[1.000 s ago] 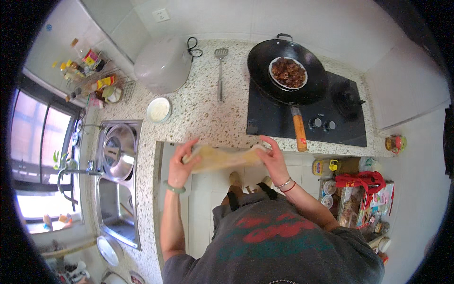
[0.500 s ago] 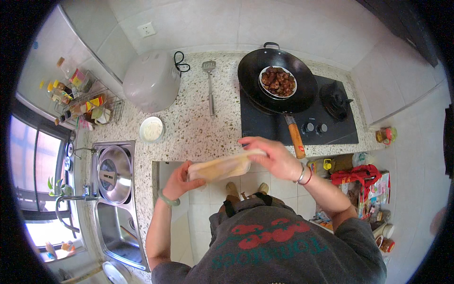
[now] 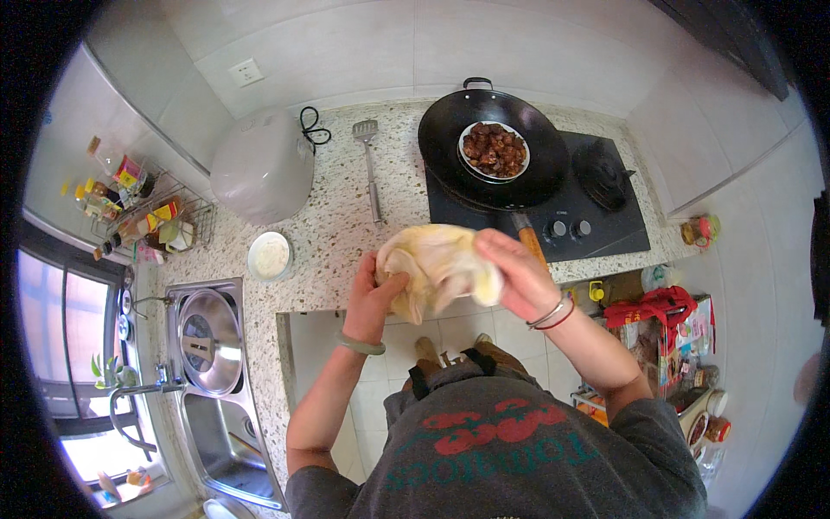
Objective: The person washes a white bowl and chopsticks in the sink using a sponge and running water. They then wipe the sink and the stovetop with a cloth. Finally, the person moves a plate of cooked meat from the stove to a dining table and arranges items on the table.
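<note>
A crumpled cream-yellow cloth (image 3: 432, 259) hangs between my two hands over the counter's front edge, smeared by motion on its right side. My left hand (image 3: 379, 290) grips its left end, thumb on top. On the other end, my right hand (image 3: 519, 275) is closed, close to the wooden handle (image 3: 530, 240) of a black wok (image 3: 536, 121). In the wok sits a white bowl (image 3: 464, 156) with brown cooked chunks (image 3: 495, 149).
The wok stands on a black gas hob (image 3: 605, 238). On the speckled counter (image 3: 333, 225) are a slotted turner (image 3: 372, 169), a grey rice cooker (image 3: 264, 164) and a bowl of white powder (image 3: 271, 256). At left is a sink (image 3: 229, 441) with a metal lid (image 3: 210, 342).
The cloth has gone from a flat folded strip to a loose, bunched shape. Both hands have moved up, the left one also rightward, bringing the cloth farther over the counter.
</note>
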The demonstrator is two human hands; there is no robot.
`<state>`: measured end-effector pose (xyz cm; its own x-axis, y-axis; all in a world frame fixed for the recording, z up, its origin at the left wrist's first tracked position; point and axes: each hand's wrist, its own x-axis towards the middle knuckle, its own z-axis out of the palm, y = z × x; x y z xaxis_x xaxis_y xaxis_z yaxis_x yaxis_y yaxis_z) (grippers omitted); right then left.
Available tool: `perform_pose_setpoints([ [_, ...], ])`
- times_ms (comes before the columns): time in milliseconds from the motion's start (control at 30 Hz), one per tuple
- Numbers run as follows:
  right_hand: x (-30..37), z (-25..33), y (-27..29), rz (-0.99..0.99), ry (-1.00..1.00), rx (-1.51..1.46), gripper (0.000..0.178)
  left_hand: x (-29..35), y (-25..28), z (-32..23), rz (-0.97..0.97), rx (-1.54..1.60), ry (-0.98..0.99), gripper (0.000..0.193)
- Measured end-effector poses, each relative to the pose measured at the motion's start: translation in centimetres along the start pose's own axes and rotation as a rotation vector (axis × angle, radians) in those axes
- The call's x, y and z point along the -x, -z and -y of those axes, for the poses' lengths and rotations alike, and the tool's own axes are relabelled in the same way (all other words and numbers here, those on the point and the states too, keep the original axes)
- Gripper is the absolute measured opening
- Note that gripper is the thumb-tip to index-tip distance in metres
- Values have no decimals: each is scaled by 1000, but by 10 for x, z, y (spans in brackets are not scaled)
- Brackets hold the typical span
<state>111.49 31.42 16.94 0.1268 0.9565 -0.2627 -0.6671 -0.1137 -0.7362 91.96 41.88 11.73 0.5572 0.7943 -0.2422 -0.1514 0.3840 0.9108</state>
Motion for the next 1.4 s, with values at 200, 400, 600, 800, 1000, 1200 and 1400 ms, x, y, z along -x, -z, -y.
perform_pose_setpoints([
  [200,16,35,42,-231,69,-132,25,-13,-42,-1,237,59,91,41],
  [400,28,48,54,-210,207,84,33,-33,-121,21,478,134,151,50],
  [600,9,50,95,-413,460,408,43,-53,-208,39,434,148,56,57],
  [800,-32,80,146,-493,516,356,51,-92,-253,68,250,176,94,59],
  [1000,-64,111,185,-434,392,40,41,-122,-291,82,94,-17,61,58],
  [1200,-101,124,222,-477,473,207,47,-148,-312,86,118,31,56,57],
  [1400,-145,161,220,-682,408,480,44,-169,-331,91,3,130,80,57],
])
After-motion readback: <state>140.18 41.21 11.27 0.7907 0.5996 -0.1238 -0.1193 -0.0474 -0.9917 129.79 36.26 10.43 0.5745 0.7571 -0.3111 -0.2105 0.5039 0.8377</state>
